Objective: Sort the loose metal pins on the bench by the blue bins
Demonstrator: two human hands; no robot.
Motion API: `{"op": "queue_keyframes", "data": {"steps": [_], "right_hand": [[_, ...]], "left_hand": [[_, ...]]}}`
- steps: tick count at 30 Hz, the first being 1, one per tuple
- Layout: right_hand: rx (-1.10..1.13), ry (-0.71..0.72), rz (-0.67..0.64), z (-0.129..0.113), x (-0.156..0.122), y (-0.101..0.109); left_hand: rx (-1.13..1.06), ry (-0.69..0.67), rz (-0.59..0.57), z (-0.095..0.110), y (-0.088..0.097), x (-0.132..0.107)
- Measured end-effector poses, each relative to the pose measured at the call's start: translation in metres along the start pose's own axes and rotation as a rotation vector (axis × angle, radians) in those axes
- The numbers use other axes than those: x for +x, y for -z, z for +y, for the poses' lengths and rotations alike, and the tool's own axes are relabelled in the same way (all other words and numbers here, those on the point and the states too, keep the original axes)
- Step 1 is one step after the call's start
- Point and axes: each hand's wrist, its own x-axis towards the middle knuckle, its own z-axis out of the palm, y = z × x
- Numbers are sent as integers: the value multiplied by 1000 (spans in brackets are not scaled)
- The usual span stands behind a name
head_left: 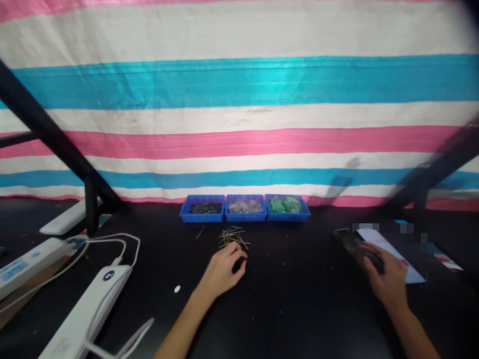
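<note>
My left hand rests on the black table with its fingers curled and the thumb bent toward the index finger. Whether anything small is between the fingertips is hidden. Just beyond it lies a loose pile of thin brass-coloured screws or pins, with a single one off to the left. Over on the right, my right hand is closed around the near end of a dark, flat, phone-like object, slightly blurred. Beneath and beside that hand is a bright white flat sheet or screen, partly covered.
Three blue bins stand in a row at the back: dark screws or pins, clear bags, green bags. At left are a white power bank with cables, a power strip and a small white disc. Black frame bars flank the table.
</note>
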Motion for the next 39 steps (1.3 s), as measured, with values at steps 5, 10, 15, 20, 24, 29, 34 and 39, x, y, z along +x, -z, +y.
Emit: {"op": "queue_keyframes", "data": {"steps": [5, 10, 15, 20, 24, 29, 34, 39], "right_hand": [[35, 4, -12, -2, 1, 2], [77, 5, 8, -12, 3, 10], [113, -48, 24, -17, 4, 14], [128, -70, 64, -15, 2, 14], [144, -109, 74, -14, 1, 15], [169, -141, 24, -16, 2, 16], [150, -127, -11, -15, 3, 15], [138, -118, -26, -13, 2, 14]], "left_hand": [[5, -1, 17, -2, 1, 3], [7, -9, 23, -3, 1, 5], [14, -6, 32, -4, 0, 4], [27, 6, 33, -3, 1, 5], [35, 5, 26, -3, 0, 4], [44, -3, 38, -4, -2, 4], [59, -1, 41, -3, -1, 6], [63, -10, 36, -3, 1, 6]]}}
